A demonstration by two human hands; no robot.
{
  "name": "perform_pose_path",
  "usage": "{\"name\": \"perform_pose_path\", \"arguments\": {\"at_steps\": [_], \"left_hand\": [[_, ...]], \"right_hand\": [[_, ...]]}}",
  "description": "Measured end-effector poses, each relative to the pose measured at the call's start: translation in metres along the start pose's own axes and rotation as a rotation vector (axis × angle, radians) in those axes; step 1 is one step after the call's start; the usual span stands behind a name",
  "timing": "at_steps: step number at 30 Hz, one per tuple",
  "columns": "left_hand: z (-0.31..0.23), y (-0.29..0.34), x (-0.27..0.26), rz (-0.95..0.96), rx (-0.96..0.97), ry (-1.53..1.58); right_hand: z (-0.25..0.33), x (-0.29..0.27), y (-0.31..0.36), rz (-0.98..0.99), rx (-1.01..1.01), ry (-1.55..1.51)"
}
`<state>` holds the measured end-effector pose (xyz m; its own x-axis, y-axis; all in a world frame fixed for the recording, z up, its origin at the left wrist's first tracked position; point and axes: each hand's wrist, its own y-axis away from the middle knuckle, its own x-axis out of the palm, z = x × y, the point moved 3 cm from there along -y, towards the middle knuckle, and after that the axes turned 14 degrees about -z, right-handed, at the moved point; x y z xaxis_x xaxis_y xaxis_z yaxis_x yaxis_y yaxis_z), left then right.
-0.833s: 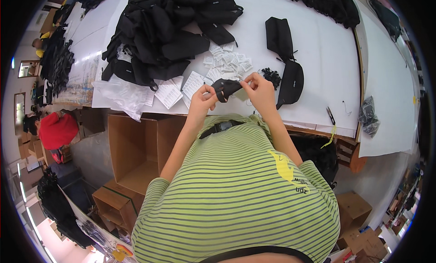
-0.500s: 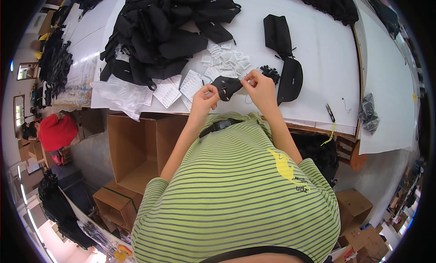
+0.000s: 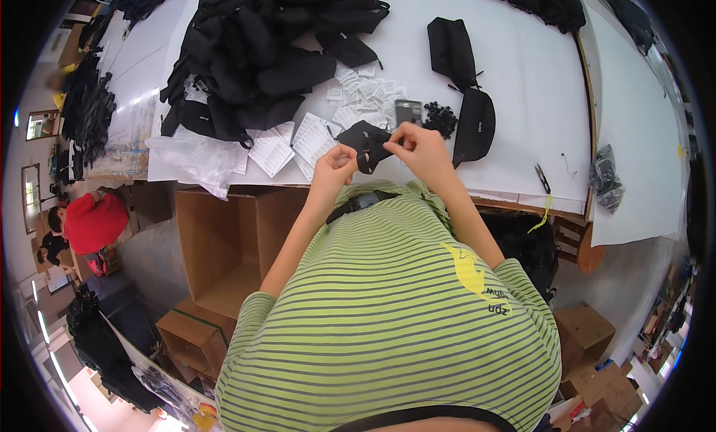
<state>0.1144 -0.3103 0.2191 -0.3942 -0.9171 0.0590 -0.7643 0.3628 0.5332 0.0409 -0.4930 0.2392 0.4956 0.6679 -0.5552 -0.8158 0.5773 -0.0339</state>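
A small black fabric pouch (image 3: 363,139) is held just above the table's front edge, between my two hands. My left hand (image 3: 334,168) pinches a short black strap or loop at its lower left end. My right hand (image 3: 424,152) has thumb and index finger pressed together at the pouch's right edge; what exactly lies between those fingertips is too small to tell. Behind the pouch lie a pile of small white printed tags (image 3: 362,96), a dark grey flat rectangular thing (image 3: 408,113) and a heap of small black pieces (image 3: 440,119).
A large heap of black pouches (image 3: 250,59) covers the table's left half. White printed cards (image 3: 270,152) and a clear plastic bag (image 3: 190,160) lie before it. Two black pouches (image 3: 475,126) lie right, beyond them thread snips (image 3: 542,180). An open carton (image 3: 224,242) stands below the edge.
My right hand has shifted slightly left and down along the pouch, and the pouch has turned a little between my hands. The dark grey rectangular thing behind it has come into sight.
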Motion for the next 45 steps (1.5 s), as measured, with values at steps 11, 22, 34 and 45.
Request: {"name": "perform_pose_path", "arguments": {"at_steps": [11,22,34,45], "left_hand": [[-0.011,0.011,0.008,-0.108,0.065,-0.097],[-0.012,0.010,0.005,-0.106,0.106,-0.070],[-0.028,0.018,-0.001,-0.253,0.372,-0.118],[-0.068,0.048,0.012,-0.013,0.306,0.038]], "right_hand": [[0.016,-0.018,0.013,-0.142,0.056,-0.111],[0.042,0.001,0.023,0.034,-0.058,-0.130],[0.030,0.005,0.022,0.109,0.179,-0.421],[0.044,-0.020,0.017,0.188,0.348,-1.016]]}}
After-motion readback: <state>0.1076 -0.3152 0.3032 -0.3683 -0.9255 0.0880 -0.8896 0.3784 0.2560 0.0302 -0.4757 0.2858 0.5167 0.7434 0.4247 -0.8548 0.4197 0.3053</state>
